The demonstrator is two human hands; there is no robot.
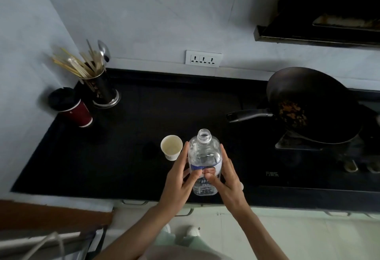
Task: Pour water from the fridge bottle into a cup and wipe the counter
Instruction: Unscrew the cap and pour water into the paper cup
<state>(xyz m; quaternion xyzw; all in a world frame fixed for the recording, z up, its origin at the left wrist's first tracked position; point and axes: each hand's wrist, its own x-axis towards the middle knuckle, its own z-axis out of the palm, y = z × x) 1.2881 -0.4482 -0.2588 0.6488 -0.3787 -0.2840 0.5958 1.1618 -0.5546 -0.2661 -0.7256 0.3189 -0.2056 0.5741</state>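
Clear bottle [204, 156], blue-white label unreadable, between hands [205, 179].

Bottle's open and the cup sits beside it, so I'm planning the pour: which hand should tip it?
Probably the right hand: it grips the bottle on the side away from the cup, so it can tip leftward while the left hand steadies.

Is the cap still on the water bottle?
No, the water bottle has an open, bare neck, held between the left hand and right hand.
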